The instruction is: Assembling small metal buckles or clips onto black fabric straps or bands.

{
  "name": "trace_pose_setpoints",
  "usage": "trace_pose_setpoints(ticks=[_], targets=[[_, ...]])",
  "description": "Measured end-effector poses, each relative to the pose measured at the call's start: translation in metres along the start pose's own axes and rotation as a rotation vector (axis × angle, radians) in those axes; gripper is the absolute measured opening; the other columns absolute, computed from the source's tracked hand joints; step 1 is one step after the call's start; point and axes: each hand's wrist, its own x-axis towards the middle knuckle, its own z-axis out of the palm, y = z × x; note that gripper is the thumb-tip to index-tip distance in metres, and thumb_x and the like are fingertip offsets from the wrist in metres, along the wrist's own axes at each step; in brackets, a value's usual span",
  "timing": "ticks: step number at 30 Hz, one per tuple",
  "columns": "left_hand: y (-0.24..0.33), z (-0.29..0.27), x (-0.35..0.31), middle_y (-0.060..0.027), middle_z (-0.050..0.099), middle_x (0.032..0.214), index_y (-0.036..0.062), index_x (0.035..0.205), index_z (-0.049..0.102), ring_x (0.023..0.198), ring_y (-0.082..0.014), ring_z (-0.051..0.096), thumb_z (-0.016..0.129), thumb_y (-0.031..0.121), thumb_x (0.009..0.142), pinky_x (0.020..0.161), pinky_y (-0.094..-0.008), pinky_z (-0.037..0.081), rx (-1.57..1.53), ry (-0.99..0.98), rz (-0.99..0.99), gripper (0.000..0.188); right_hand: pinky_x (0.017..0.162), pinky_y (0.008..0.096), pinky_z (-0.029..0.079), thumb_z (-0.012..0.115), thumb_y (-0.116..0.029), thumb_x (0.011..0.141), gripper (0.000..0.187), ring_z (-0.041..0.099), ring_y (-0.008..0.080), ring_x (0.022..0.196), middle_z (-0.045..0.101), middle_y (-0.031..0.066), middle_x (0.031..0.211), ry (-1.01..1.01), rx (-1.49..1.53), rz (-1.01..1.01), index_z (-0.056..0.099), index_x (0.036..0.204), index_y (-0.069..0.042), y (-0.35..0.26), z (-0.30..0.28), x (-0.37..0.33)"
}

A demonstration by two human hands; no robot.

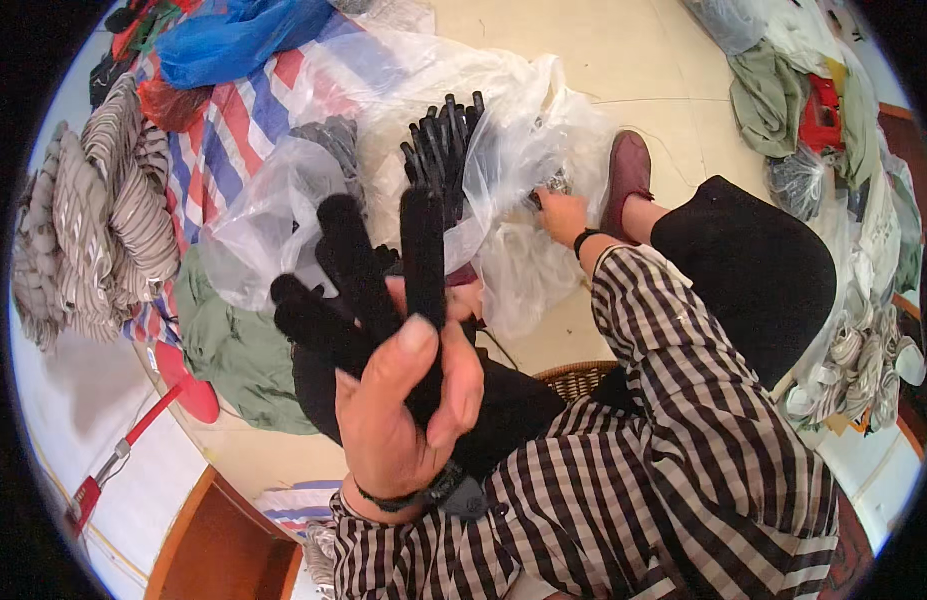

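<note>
My left hand is raised close to the camera, its thumb and fingers closed around several black fuzzy tubes. The tubes have rounded ends and fan out above the hand. My right hand reaches to a clear plastic bag on the far side. Its fingers are bent together at small greyish pieces in the bag, and a dark bit shows at the fingertips. What they grip is too small to name. Beyond my left hand, a bunch of black sticks lies on white plastic sheeting.
Another clear bag lies at the left, beside a red, white and blue striped sheet. Striped fabric bundles hang farther left. A wicker basket sits close to my lap. A maroon shoe is on my foot, right of the bag.
</note>
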Motion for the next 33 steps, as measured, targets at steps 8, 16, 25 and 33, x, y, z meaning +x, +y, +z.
trace_pose_setpoints(ticks=[8, 16, 25, 33], targets=[[0.001, 0.003, -0.001, -0.0162, 0.051, 0.05, -0.0086, 0.099, 0.046, 0.031, -0.0128, 0.037, 0.052, 0.017, 0.084, 0.03, -0.0212, 0.026, 0.045, 0.047, -0.026, 0.03, 0.066, 0.0459, 0.047, 0.059, -0.017, 0.076, 0.024, 0.06, 0.036, 0.077, 0.06, 0.0215, 0.078, -0.04, 0.035, -0.072, 0.054, 0.095, -0.004, 0.008, 0.026, 0.002], [0.0, 0.007, 0.0, -0.0079, 0.047, 0.052, -0.0051, 0.102, 0.049, 0.032, -0.0085, 0.03, 0.047, 0.015, 0.088, 0.033, -0.0195, 0.026, 0.034, -0.01, 0.017, 0.025, 0.067, 0.0407, 0.048, 0.06, -0.017, 0.072, 0.019, 0.061, 0.0315, 0.072, 0.063, 0.0177, 0.074, -0.089, 0.489, 0.058, 0.065, 0.08, 0.0, 0.024, -0.003, 0.006], [-0.007, 0.007, 0.002, -0.0029, 0.048, 0.061, -0.0013, 0.103, 0.052, 0.037, -0.0054, 0.03, 0.045, 0.017, 0.092, 0.034, -0.0194, 0.024, 0.08, -0.087, 0.08, 0.023, 0.05, 0.0256, 0.05, 0.061, -0.011, 0.079, 0.013, 0.06, 0.0134, 0.058, 0.062, 0.0063, 0.069, -0.404, 0.777, 0.088, 0.064, 0.083, 0.001, -0.006, -0.114, -0.016], [-0.017, 0.001, -0.002, -0.004, 0.055, 0.064, 0.0, 0.094, 0.054, 0.04, -0.0053, 0.037, 0.052, 0.014, 0.086, 0.037, -0.0187, 0.027, 0.262, -0.16, 0.222, 0.016, 0.06, 0.0232, 0.049, 0.06, -0.012, 0.082, 0.016, 0.059, 0.0115, 0.064, 0.062, 0.0057, 0.075, -0.381, 1.24, -0.296, 0.063, 0.091, 0.001, -0.092, -0.24, -0.128]])
